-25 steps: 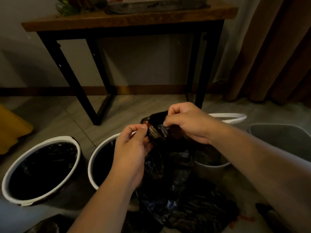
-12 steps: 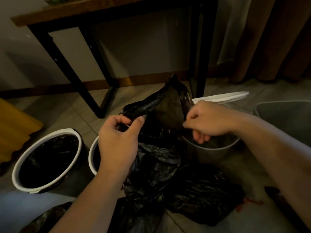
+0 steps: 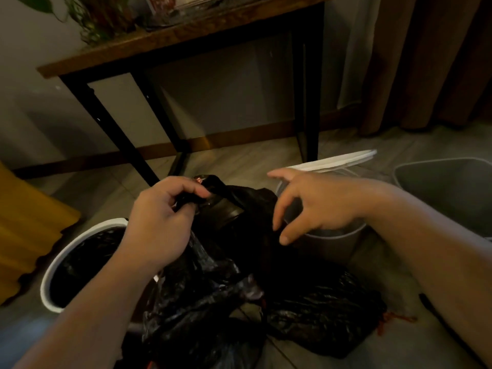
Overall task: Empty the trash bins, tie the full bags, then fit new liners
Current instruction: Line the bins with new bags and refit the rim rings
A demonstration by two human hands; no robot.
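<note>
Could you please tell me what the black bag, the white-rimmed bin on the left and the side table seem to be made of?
The black bag: thin plastic film, glossy; it crinkles and catches highlights. The white-rimmed bin: probably moulded plastic, smooth matte rim; dim light leaves it open. The side table: brown wood-look top, grain visible; black legs, likely painted metal.

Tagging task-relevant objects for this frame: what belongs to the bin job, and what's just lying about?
In the job: left hand gripping the neck of the black bag; right hand, open beside it; white-rimmed bin, lined; round grey bin; square grey bin; second black bag on the floor.
Lying about: wooden table; plant; curtain; yellow object.
</note>
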